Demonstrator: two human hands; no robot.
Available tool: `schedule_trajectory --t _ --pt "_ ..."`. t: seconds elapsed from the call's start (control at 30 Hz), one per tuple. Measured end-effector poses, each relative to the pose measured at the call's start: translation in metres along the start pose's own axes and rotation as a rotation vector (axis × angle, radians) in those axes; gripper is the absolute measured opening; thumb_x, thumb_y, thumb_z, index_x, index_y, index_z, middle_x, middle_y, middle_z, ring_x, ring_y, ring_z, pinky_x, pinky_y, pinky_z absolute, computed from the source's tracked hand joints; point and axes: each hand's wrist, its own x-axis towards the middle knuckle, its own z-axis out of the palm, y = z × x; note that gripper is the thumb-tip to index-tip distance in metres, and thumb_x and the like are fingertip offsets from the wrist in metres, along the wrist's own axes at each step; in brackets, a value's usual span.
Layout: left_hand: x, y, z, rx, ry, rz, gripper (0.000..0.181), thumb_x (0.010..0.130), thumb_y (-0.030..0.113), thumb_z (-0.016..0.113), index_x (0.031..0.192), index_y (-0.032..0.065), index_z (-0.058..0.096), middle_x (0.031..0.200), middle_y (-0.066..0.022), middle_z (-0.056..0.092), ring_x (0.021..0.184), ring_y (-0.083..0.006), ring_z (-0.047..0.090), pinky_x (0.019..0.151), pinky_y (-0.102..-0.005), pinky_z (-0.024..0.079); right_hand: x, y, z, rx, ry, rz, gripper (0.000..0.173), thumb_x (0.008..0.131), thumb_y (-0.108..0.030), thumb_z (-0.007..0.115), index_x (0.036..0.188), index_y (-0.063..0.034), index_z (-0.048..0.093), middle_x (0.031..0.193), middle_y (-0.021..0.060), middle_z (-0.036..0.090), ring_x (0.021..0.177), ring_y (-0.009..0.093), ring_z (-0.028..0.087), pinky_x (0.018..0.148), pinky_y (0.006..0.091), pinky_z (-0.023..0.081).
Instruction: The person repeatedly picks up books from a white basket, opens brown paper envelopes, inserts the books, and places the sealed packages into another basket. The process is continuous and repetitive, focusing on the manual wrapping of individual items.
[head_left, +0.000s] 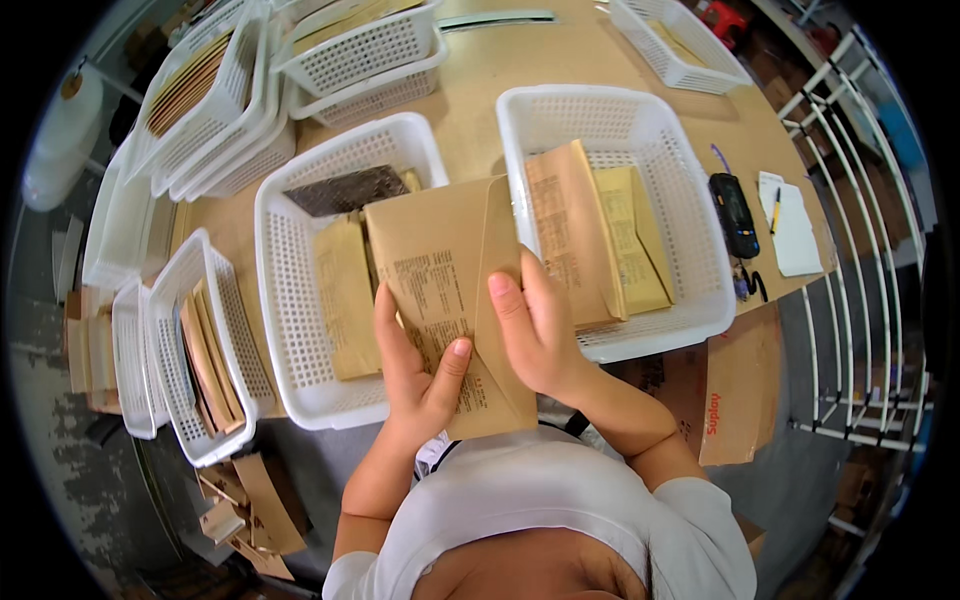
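Observation:
Between my left hand (424, 367) and my right hand (536, 326) is a brown paper envelope (442, 232) with a slanting flap and printed writing. Each hand grips one side, thumbs on its face, fingers behind. The envelope covers part of the gap between two white perforated plastic baskets. In the left basket (274, 300) lie a yellowish padded envelope (345, 296) and a dark, shiny package (349, 191). The right basket (705, 300) holds a brown envelope (562, 225) leaning over a yellowish envelope (634, 240).
Stacked white baskets (360, 56) stand at the back left; a narrow basket of envelopes (259, 375) is at the left edge. Another basket (682, 71) stands at the back right. A black handheld device (733, 214) lies beside paper (795, 240) with a pen (775, 210). White metal rails (862, 225) rise at right.

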Motion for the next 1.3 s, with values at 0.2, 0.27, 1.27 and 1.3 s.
schedule_trajectory --t 0.2,0.27,1.27,1.3 --pt "0.013 0.001 0.009 0.047 0.148 0.133 0.063 0.088 0.005 0.048 0.138 -0.0059 0.010 0.137 -0.0185 0.027 0.124 -0.0251 0.033 0.102 -0.0356 0.028 -0.021 -0.001 0.002 -0.175 -0.013 0.027 0.030 0.089 -0.015 0.053 0.102 0.0053 0.035 0.064 0.0200 0.056 0.057 0.037 0.059 0.045 0.0375 0.041" --pt "0.021 0.009 0.009 -0.003 0.193 0.085 0.063 0.090 0.009 0.046 0.139 -0.0054 0.009 0.140 -0.0168 0.024 0.126 -0.0242 0.030 0.103 -0.0356 0.026 -0.032 0.002 0.000 -0.149 -0.082 0.086 0.032 0.088 -0.015 0.056 0.103 0.0041 0.036 0.064 0.0206 0.058 0.058 0.040 0.059 0.046 0.0385 0.043" --pt "0.015 -0.075 -0.102 1.173 -0.177 -0.314 0.083 0.068 0.028 0.073 0.129 -0.0081 0.030 0.094 -0.0235 0.056 0.086 -0.0353 0.059 0.073 -0.0376 0.049 -0.017 0.020 -0.121 -0.729 0.182 0.093 0.025 0.083 -0.006 0.057 0.108 -0.0005 0.057 0.096 0.0077 0.062 0.074 0.014 0.058 0.058 0.0239 0.045" --pt "0.012 -0.082 -0.107 1.152 -0.097 -0.232 0.078 0.070 0.026 0.073 0.128 -0.0071 0.032 0.092 -0.0205 0.057 0.081 -0.0323 0.061 0.069 -0.0357 0.050 -0.019 0.019 -0.119 -0.699 0.174 0.083 0.024 0.083 -0.005 0.056 0.107 0.0000 0.057 0.095 0.0076 0.062 0.073 0.013 0.058 0.058 0.0236 0.045"
